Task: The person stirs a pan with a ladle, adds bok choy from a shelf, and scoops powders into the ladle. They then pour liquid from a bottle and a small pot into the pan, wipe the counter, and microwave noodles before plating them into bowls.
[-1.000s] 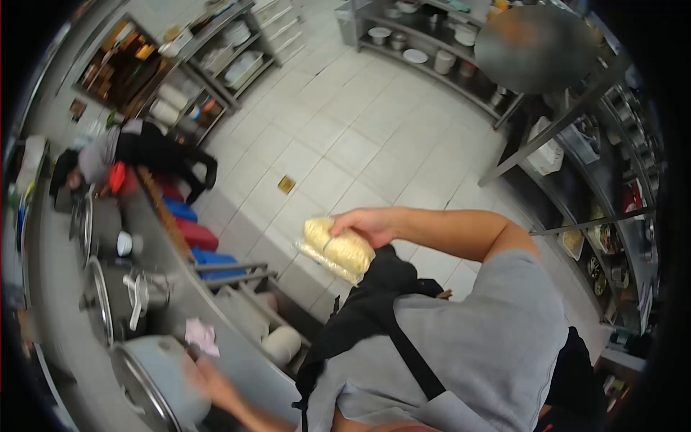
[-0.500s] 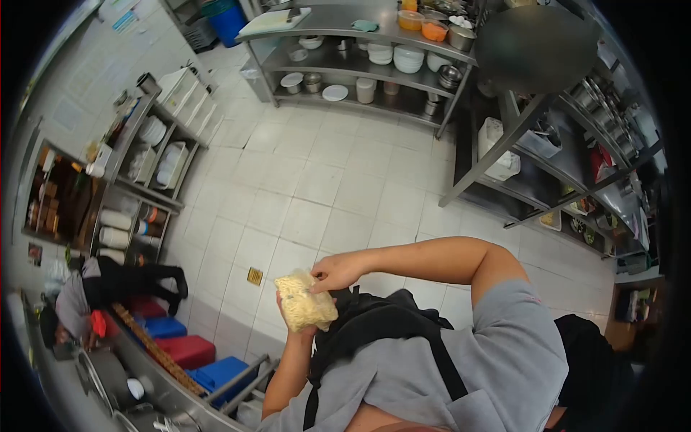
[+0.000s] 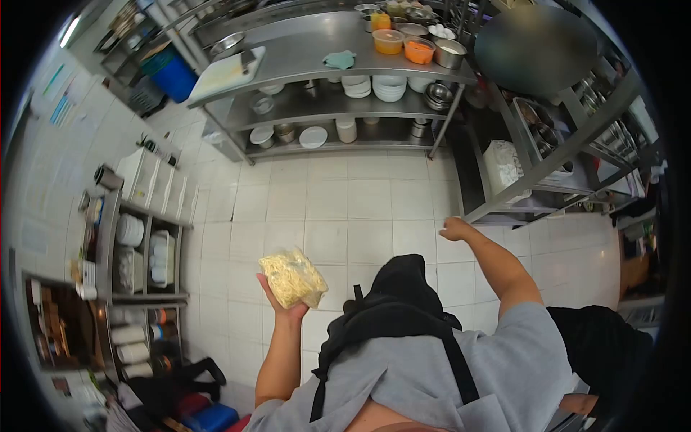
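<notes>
A clear plastic bag of pale yellow noodle-like strands [image 3: 294, 278] rests in my left hand [image 3: 288, 308], held out in front of my body. My fingers and thumb wrap it from below and from the left side, and most of them are hidden behind it. My right hand [image 3: 455, 229] is away from the bag, out to the right over the floor near a metal rack leg. Its fingers look loosely curled, and nothing shows in them.
Ahead stands a steel counter [image 3: 302, 54] with a cutting board [image 3: 229, 73], a knife and containers of orange food. A metal rack [image 3: 547, 173] is to the right. Shelves with white dishes [image 3: 129, 230] line the left. Another person [image 3: 169, 392] bends at the lower left.
My right hand has let go of the bag and swung out to the right. The bag stays in my left hand. My view has shifted closer to the counter.
</notes>
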Demonstrator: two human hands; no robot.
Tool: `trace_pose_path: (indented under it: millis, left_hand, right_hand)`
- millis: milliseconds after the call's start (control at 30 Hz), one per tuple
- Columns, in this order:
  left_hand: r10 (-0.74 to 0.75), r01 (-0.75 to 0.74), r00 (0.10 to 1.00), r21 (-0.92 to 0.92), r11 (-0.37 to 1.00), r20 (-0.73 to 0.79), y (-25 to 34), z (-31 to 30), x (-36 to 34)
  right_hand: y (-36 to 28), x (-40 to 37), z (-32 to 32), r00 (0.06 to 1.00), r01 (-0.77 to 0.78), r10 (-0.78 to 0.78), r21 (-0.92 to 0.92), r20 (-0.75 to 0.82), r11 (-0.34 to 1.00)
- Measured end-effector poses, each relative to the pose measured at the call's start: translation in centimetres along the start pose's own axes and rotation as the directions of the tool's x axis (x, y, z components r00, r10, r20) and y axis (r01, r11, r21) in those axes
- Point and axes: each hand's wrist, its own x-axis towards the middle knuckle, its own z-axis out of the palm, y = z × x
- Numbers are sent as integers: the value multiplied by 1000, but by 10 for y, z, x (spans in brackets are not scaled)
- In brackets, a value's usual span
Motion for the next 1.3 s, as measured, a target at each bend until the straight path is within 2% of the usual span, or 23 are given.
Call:
trace_pose_path:
  millis: [33, 67, 100, 133, 200, 300, 333, 400, 500, 567, 633, 700, 800, 867, 933, 967, 1000, 1033, 1067, 1133, 1167, 1233, 1300]
  left_hand:
    - [32, -33, 999, 47, 998, 13, 8, 14, 31]
    - [14, -14, 1000, 58, 998, 8, 17, 17, 64]
    - [11, -14, 998, 62, 998, 54, 24, 16, 98]
    - [9, -15, 996, 63, 998, 94, 30, 19, 134]
    - [-45, 35, 991, 83, 996, 125, 43, 29, 210]
    - [-124, 109, 974, 89, 990, 191, 48, 60, 312]
    - [-146, 133, 960, 69, 989, 240, 46, 77, 351]
    - [-155, 135, 969, 113, 984, 194, 51, 94, 427]
    - [-151, 126, 968, 132, 983, 199, 48, 122, 514]
    - [-126, 108, 983, 134, 985, 133, 55, 145, 560]
    - [-64, 62, 998, 151, 987, 10, 64, 164, 595]
    - [-58, 59, 998, 160, 985, -11, 73, 188, 627]
    - [92, -78, 994, 217, 973, -57, 87, 195, 686]
    - [54, -9, 992, 360, 933, -113, 105, 220, 734]
    - [181, -50, 968, 575, 816, -173, 119, 225, 781]
    - [194, -56, 964, 578, 814, -180, 123, 228, 800]
    - [430, -48, 879, 860, 508, -205, 124, 230, 818]
    - [630, 55, 767, 990, 126, -123, 125, 227, 829]
    - [630, 60, 766, 990, 125, -126, 125, 221, 834]
    - [802, 47, 594, 992, -113, 63, 123, 209, 837]
    - [805, 46, 590, 993, -109, 61, 118, 201, 830]
    - [842, -144, 476, 967, -210, 253, 86, 184, 792]
    - [722, -53, 525, 864, -500, 450, 50, 157, 747]
  right_hand:
    - [28, 29, 11, 999, -25, 30, -119, 34, 993]
    - [27, 37, 0, 998, -38, 43, -102, 39, 994]
    - [29, 39, -19, 958, -281, 261, 193, 122, 940]
    - [31, 52, -35, 864, -504, 427, 437, 268, 745]
    - [48, 127, -45, 853, -504, 448, 644, 266, 576]
    - [26, 261, -118, 882, -321, 452, 871, 132, 372]
    - [21, 308, -150, 900, -295, 404, 909, 161, 294]
    - [2, 395, -204, 893, -50, 450, 996, 9, 79]
    - [15, 528, -250, 910, -61, 404, 995, 89, -81]
    - [31, 616, -238, 920, 168, 388, 945, -48, -282]
    - [42, 663, -255, 937, 185, 346, 905, -45, -384]
    - [54, 686, -260, 939, 163, 343, 887, -6, -432]
    - [66, 699, -256, 912, 124, 399, 868, 92, -481]
    - [72, 699, -255, 887, 114, 442, 859, 138, -499]
    - [81, 695, -249, 863, 108, 474, 854, 174, -509]
    - [84, 694, -247, 853, 105, 486, 852, 188, -513]
    - [87, 692, -242, 843, 102, 499, 853, 199, -512]
    - [91, 692, -239, 836, 101, 507, 851, 208, -516]
    - [94, 689, -236, 826, 105, 522, 851, 214, -514]
    - [101, 687, -231, 814, 107, 539, 855, 218, -507]
    - [104, 685, -229, 806, 109, 549, 856, 222, -506]
    - [106, 680, -227, 794, 113, 565, 859, 224, -500]
    - [106, 678, -226, 786, 119, 576, 858, 227, -500]
